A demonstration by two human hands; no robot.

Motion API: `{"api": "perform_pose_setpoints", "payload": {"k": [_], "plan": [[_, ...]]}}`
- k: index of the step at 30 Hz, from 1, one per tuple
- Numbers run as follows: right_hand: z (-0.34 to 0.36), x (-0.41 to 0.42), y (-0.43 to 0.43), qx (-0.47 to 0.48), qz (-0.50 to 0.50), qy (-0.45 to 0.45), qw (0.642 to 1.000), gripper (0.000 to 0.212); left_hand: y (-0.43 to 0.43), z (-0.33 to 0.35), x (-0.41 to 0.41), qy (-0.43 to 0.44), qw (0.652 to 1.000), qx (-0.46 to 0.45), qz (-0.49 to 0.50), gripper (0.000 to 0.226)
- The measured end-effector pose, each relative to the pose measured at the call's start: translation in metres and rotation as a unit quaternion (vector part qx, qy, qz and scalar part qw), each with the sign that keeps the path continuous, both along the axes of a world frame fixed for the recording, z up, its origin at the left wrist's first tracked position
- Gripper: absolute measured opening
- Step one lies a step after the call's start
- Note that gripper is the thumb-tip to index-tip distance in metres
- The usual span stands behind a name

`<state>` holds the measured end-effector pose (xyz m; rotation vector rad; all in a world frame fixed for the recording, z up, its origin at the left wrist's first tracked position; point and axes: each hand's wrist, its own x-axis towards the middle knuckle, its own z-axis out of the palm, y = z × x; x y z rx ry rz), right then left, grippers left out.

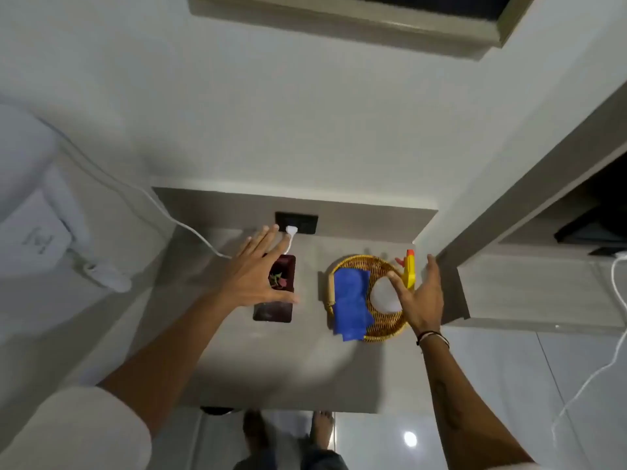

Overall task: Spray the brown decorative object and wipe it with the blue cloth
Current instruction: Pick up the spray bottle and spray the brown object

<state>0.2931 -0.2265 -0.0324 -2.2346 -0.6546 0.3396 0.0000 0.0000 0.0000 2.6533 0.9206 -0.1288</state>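
Nothing is grasped: the left hand (252, 271) is spread flat over the brown decorative object (274, 290), the right hand (419, 296) is held wide beside the spray bottle (409, 271) in the wicker basket (380, 329), where the blue cloth (351, 305) lies, so the reach-to-spray step is judged in hand, closure on the bottle being required next.
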Motion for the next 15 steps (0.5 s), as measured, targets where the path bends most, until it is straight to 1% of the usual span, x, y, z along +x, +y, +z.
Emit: {"api": "perform_pose_setpoints", "payload": {"k": [1, 3, 5, 7, 11, 15], "plan": [[-0.005, 0.0, 0.002, 0.02, 0.007, 0.015, 1.0, 0.092, 0.0, -0.004, 0.0, 0.02, 1.0, -0.004, -0.017, 0.15], [-0.011, -0.005, 0.004, 0.035, 0.033, 0.041, 0.998, 0.073, 0.0, -0.008, -0.001, 0.037, 0.999, -0.019, -0.019, 0.154], [-0.017, -0.009, 0.009, 0.041, 0.034, 0.056, 0.997, 0.062, 0.002, -0.009, -0.003, 0.029, 0.999, -0.044, -0.012, 0.154], [-0.021, -0.009, 0.017, 0.054, 0.02, 0.06, 0.997, 0.057, 0.004, -0.01, -0.003, -0.002, 0.998, -0.064, -0.005, 0.145], [-0.024, -0.009, 0.025, 0.068, -0.024, 0.062, 0.995, 0.049, 0.008, -0.007, -0.006, -0.061, 0.992, -0.11, 0.017, 0.121], [-0.013, -0.016, 0.026, 0.115, -0.057, 0.011, 0.992, 0.051, 0.015, -0.009, -0.024, -0.121, 0.976, -0.173, 0.057, 0.113]]}}
